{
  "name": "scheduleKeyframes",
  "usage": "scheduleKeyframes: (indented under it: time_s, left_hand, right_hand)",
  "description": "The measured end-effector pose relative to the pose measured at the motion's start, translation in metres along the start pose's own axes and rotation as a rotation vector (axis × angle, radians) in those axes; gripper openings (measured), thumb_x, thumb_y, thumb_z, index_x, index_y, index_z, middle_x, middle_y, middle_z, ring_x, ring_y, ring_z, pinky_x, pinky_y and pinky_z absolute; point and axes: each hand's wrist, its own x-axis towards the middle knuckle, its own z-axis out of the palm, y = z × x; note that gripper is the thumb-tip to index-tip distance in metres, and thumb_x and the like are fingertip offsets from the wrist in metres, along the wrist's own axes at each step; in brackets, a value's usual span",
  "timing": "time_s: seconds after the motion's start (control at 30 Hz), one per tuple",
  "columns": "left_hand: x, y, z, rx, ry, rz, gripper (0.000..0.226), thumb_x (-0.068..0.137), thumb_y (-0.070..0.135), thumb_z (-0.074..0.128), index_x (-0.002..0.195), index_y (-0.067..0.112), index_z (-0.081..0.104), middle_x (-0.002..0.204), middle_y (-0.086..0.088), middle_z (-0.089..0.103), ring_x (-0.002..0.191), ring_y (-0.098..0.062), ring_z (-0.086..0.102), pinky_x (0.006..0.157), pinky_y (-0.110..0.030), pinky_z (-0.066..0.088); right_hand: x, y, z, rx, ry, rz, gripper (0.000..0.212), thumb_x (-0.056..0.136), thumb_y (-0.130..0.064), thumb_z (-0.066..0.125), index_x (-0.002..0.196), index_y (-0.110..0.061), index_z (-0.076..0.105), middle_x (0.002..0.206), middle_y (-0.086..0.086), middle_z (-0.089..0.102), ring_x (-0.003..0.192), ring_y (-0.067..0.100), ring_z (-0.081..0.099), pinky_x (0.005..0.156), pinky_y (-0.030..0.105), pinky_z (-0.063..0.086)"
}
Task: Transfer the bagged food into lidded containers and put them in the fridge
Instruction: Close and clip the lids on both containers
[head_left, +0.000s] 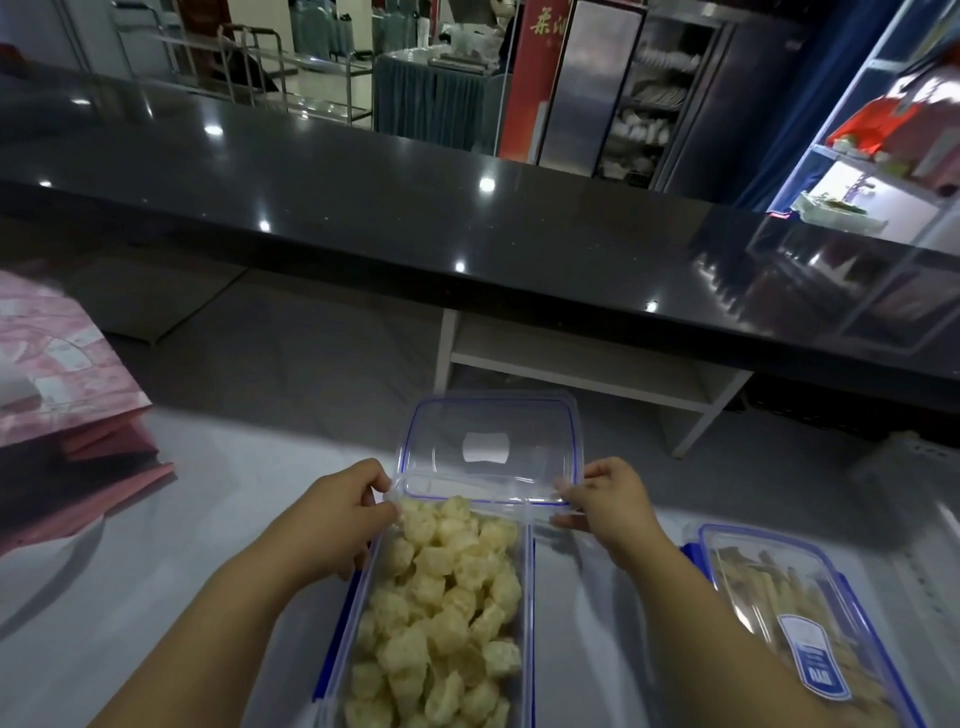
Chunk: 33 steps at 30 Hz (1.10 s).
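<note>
Head view.

- Open container (529, 597): long clear box with blue clips, standing lengthwise on the grey table (182, 545), directly in front of the person. Filled close to the rim with pale yellow puffed food pieces (441, 597).
- Lid (488, 447): clear with a blue seal line, not yet seated. It is held at the container's far end. Its near edge overlaps the farthest food pieces and the rest reaches out beyond the box. Cannot tell whether it touches the rim.
- Left hand (332, 519): closed on the lid's near-left corner, thumb and fingers pinching it, lying just beside the container's left wall.
- Right hand (608, 509): pinches the lid's near-right corner, just right of the container.
- Second container (779, 597): right of the right forearm, lid on, blue label (815, 660) on top, contents blurred.
- Pink bags (62, 374): far left, well apart from both hands.
</note>
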Motion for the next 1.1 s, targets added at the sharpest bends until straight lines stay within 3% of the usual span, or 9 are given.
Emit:
scheduleKeyframes:
  time_s: [0.17, 0.3, 0.37, 0.5, 0.7, 0.83, 0.93, 1.03, 1.1]
  left_hand:
    - [0.000, 0.003, -0.001, -0.040, -0.055, -0.020, 0.005, 0.087, 0.017, 0.057, 0.091, 0.019, 0.055, 0.069, -0.010, 0.057, 0.046, -0.020, 0.058, 0.045, -0.030, 0.050]
    - [-0.003, 0.008, 0.004, -0.082, -0.023, -0.009, 0.005, 0.087, 0.012, 0.056, 0.092, 0.014, 0.056, 0.070, -0.011, 0.058, 0.045, -0.023, 0.057, 0.042, -0.029, 0.048]
    - [-0.003, 0.011, 0.008, -0.113, -0.005, -0.015, 0.006, 0.088, 0.011, 0.057, 0.093, 0.013, 0.058, 0.074, -0.014, 0.060, 0.046, -0.024, 0.058, 0.042, -0.028, 0.049]
    - [-0.005, 0.018, 0.018, -0.262, 0.032, -0.032, 0.012, 0.093, 0.012, 0.054, 0.103, 0.008, 0.061, 0.077, -0.017, 0.063, 0.053, -0.025, 0.060, 0.044, -0.031, 0.051]
    - [-0.033, 0.028, 0.022, -0.539, 0.106, -0.092, 0.031, 0.098, 0.032, 0.044, 0.101, 0.006, 0.061, 0.084, -0.015, 0.066, 0.071, -0.028, 0.063, 0.067, -0.039, 0.054]
    - [-0.055, 0.039, 0.025, -0.478, 0.139, -0.032, 0.030, 0.096, 0.042, 0.044, 0.092, 0.020, 0.064, 0.093, 0.003, 0.066, 0.085, -0.014, 0.061, 0.066, -0.027, 0.050]
    - [-0.065, 0.040, 0.027, -0.359, 0.148, 0.048, 0.013, 0.090, 0.028, 0.060, 0.078, 0.028, 0.063, 0.082, 0.006, 0.067, 0.077, -0.011, 0.063, 0.062, -0.024, 0.051]
    - [-0.074, 0.036, 0.030, -0.279, 0.164, 0.067, 0.021, 0.084, 0.016, 0.069, 0.072, 0.030, 0.059, 0.076, 0.006, 0.065, 0.067, -0.008, 0.062, 0.057, -0.021, 0.051]
    - [-0.079, 0.030, 0.031, -0.257, 0.154, 0.061, 0.022, 0.081, 0.013, 0.072, 0.075, 0.032, 0.062, 0.079, 0.005, 0.066, 0.071, -0.010, 0.062, 0.065, -0.028, 0.053]
  right_hand:
    - [-0.023, -0.008, -0.012, -0.009, 0.062, -0.220, 0.031, 0.085, 0.010, 0.059, 0.088, -0.017, 0.045, 0.099, 0.014, 0.064, 0.086, 0.025, 0.067, 0.064, 0.037, 0.059]
    - [-0.042, -0.020, -0.025, -0.113, 0.190, -0.490, 0.032, 0.088, 0.005, 0.059, 0.086, -0.026, 0.050, 0.091, -0.003, 0.068, 0.086, 0.007, 0.067, 0.070, 0.025, 0.055]
    - [-0.054, -0.022, -0.031, -0.188, 0.261, -0.654, 0.028, 0.087, 0.002, 0.062, 0.087, -0.024, 0.053, 0.087, -0.009, 0.068, 0.079, -0.001, 0.065, 0.066, 0.011, 0.050]
    - [-0.074, -0.012, -0.041, -0.421, 0.356, -0.991, 0.019, 0.086, -0.001, 0.064, 0.100, -0.013, 0.059, 0.078, -0.012, 0.060, 0.065, -0.003, 0.058, 0.055, 0.005, 0.042]
    - [-0.100, 0.011, -0.039, -0.541, 0.175, -1.217, 0.019, 0.083, -0.007, 0.063, 0.100, -0.011, 0.069, 0.098, -0.002, 0.070, 0.094, 0.001, 0.059, 0.089, 0.004, 0.041]
    - [-0.110, 0.032, -0.032, -0.648, -0.009, -1.241, 0.023, 0.081, -0.009, 0.068, 0.105, -0.011, 0.070, 0.107, -0.002, 0.069, 0.105, 0.009, 0.057, 0.097, 0.012, 0.041]
    - [-0.121, 0.037, -0.029, -0.627, -0.132, -1.198, 0.024, 0.083, -0.022, 0.063, 0.106, -0.017, 0.069, 0.109, -0.008, 0.067, 0.106, 0.005, 0.055, 0.097, 0.014, 0.042]
    - [-0.132, 0.039, -0.032, -0.524, -0.216, -1.017, 0.026, 0.081, -0.033, 0.065, 0.106, -0.025, 0.068, 0.109, -0.016, 0.065, 0.107, 0.000, 0.057, 0.092, 0.017, 0.047]
    - [-0.137, 0.040, -0.032, -0.420, -0.230, -0.838, 0.028, 0.081, -0.032, 0.070, 0.108, -0.035, 0.064, 0.115, -0.018, 0.062, 0.109, -0.001, 0.057, 0.089, 0.018, 0.051]
